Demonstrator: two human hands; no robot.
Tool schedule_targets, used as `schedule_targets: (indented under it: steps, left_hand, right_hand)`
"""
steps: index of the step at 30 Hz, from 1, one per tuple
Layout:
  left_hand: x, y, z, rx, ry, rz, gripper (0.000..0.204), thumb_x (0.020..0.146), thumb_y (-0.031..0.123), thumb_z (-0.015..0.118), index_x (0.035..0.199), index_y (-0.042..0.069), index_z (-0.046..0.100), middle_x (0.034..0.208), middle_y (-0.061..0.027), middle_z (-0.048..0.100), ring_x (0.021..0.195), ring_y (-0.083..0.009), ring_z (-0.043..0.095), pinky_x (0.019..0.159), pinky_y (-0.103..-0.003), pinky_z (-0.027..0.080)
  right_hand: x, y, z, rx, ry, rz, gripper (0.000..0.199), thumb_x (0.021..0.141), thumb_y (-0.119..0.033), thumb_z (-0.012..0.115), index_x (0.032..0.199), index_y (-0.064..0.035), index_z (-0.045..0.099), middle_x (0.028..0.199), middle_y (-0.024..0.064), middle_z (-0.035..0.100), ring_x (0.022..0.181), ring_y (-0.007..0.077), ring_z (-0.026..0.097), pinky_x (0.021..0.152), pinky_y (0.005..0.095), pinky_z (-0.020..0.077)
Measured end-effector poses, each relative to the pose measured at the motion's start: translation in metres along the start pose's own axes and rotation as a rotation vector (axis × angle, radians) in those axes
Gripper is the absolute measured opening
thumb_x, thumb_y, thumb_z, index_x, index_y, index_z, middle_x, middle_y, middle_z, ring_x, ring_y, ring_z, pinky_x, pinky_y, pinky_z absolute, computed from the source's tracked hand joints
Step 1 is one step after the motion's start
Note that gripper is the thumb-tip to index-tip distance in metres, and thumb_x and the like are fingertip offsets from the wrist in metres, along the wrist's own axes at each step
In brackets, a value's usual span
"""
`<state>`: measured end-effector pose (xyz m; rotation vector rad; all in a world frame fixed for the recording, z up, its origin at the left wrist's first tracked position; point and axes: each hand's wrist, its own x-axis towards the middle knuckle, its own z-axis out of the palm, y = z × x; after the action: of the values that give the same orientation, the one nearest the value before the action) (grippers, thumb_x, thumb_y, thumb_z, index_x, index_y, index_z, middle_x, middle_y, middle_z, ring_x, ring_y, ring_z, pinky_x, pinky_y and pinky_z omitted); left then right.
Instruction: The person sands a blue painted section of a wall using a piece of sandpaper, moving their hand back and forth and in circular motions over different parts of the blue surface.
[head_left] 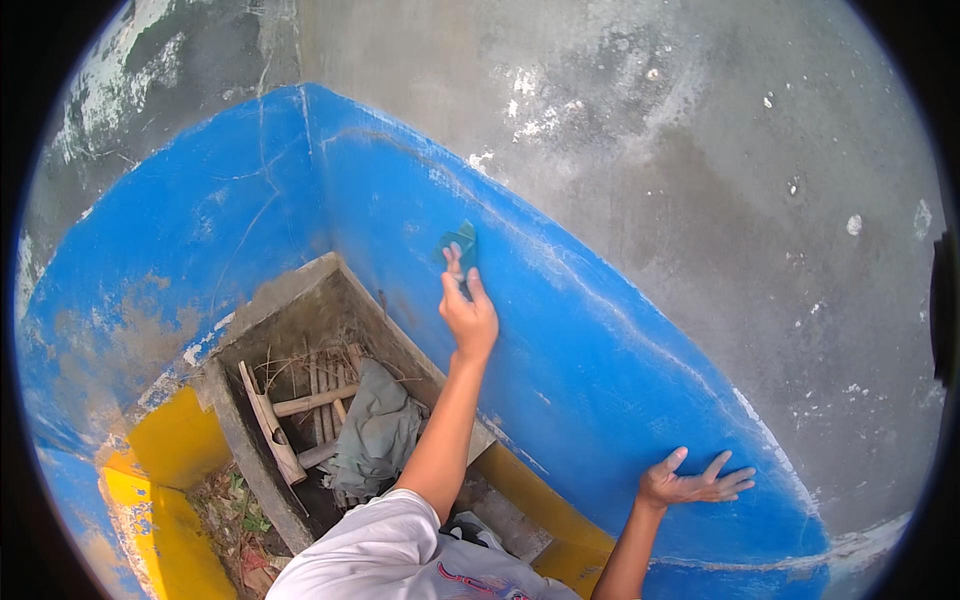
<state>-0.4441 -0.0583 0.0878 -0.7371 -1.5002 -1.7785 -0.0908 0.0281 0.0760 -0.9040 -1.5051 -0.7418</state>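
A: Where to look first?

B: At the left hand. Closed on a small teal sheet, with fingers and thumb about it, up against the blue wall.

A: And the sheet, placed where exactly?

B: Under the sloping upper edge of the blue paint, to the right of the corner between the two wall faces. Beyond the trough's far edge, too.

A: And the right hand?

B: Spread, with fingers parted and thumb lifted away from them. Set toward the right end of the blue wall, below its upper edge. Cannot tell whether touching the paint or just in front of it.

A: Anything lower down?

B: Yes, in the concrete trough, just below the wall corner. Lying along its left edge, a split wooden piece; toward its right edge, a crumpled grey-green cloth; between them, thin sticks.

A: Outside its left edge?

B: Dry litter with green leaves, next to yellow-painted masonry.

A: And above the blue?

B: Bare grey plaster, marked with white patches.
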Motion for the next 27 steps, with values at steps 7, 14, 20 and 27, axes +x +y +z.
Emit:
schedule_targets:
  steps: [7, 14, 20, 27]
  left_hand:
    - [0.049, 0.067, 0.028, -0.122, 0.057, -0.140, 0.014, 0.099, 0.005, 0.049, 0.091, -0.006, 0.049, 0.131, -0.0342, 0.054, 0.137, -0.0393, 0.042, 0.100, -0.041, 0.044]
    - [-0.077, 0.041, 0.013, 0.059, 0.008, -0.177, 0.028, 0.093, -0.005, 0.050, 0.120, -0.013, 0.051, 0.141, -0.0300, 0.048, 0.138, -0.0466, 0.034, 0.108, -0.050, 0.039]
    - [-0.038, 0.130, 0.037, -0.293, -0.074, -0.092, 0.024, 0.098, 0.002, 0.047, 0.117, -0.012, 0.052, 0.143, -0.0292, 0.046, 0.140, -0.0437, 0.034, 0.112, -0.046, 0.032]
    - [-0.088, 0.091, 0.012, -0.074, -0.051, -0.447, 0.017, 0.093, -0.001, 0.054, 0.107, -0.010, 0.055, 0.140, -0.0293, 0.048, 0.140, -0.0481, 0.030, 0.113, -0.055, 0.025]
  right_hand:
    - [-0.006, 0.003, 0.002, 0.050, -0.041, 0.022, 0.064, 0.095, -0.048, 0.048, 0.149, -0.0152, 0.037, 0.159, 0.0256, 0.014, 0.147, 0.0474, 0.007, 0.115, 0.0636, -0.0001]
    - [-0.009, 0.007, 0.000, 0.085, -0.042, -0.028, 0.061, 0.095, -0.045, 0.051, 0.146, -0.0132, 0.042, 0.160, 0.0238, 0.017, 0.148, 0.0462, 0.008, 0.113, 0.0673, 0.0012]
    - [-0.009, 0.009, 0.002, 0.101, -0.002, -0.020, 0.059, 0.095, -0.044, 0.050, 0.146, -0.0131, 0.044, 0.159, 0.0241, 0.018, 0.148, 0.0463, 0.007, 0.113, 0.0669, 0.0001]
    - [-0.011, 0.006, -0.002, 0.138, -0.045, -0.044, 0.057, 0.096, -0.043, 0.047, 0.145, -0.0135, 0.046, 0.158, 0.0249, 0.020, 0.147, 0.0478, 0.008, 0.114, 0.0651, -0.0021]
